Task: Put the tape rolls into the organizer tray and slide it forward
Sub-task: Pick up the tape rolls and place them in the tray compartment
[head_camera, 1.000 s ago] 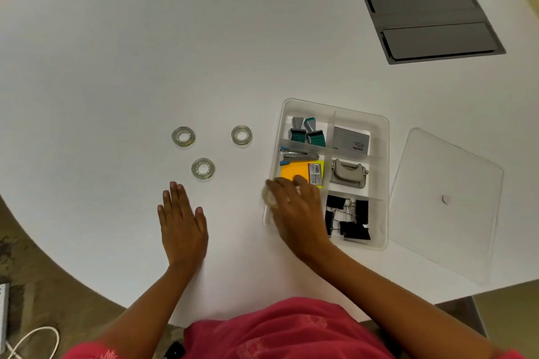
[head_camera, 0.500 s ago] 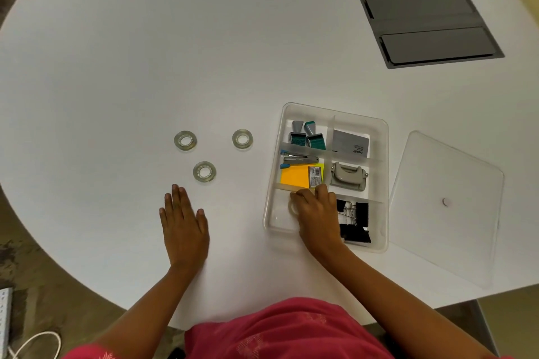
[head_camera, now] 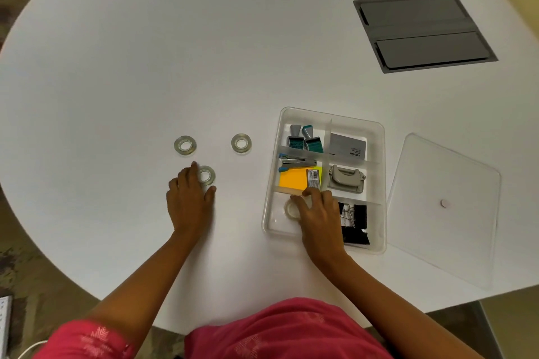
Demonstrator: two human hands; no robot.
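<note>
Two clear tape rolls lie flat on the white table, one at the far left [head_camera: 185, 145] and one nearer the tray [head_camera: 241, 143]. A third tape roll [head_camera: 206, 175] lies at the fingertips of my left hand [head_camera: 189, 198]. The fingers touch its left edge and the thumb sits just below it, spread apart. The clear organizer tray [head_camera: 379, 183] stands to the right. My right hand [head_camera: 319, 216] is inside its near-left compartment, fingers closed over a fourth tape roll [head_camera: 291, 209] that rests on the compartment floor, partly hidden.
The tray's other compartments hold staple removers [head_camera: 304, 141], a grey card box [head_camera: 347, 146], a stapler, orange and yellow sticky notes [head_camera: 293, 181], a hole punch [head_camera: 345, 179] and black binder clips [head_camera: 357, 223]. The clear lid [head_camera: 443, 204] lies to the right. A grey cable hatch [head_camera: 423, 32] is at the far right.
My right hand carried a tape roll from the tray's left rim down into the near-left compartment. My left hand slid forward from lying flat to the nearest roll on the table.
</note>
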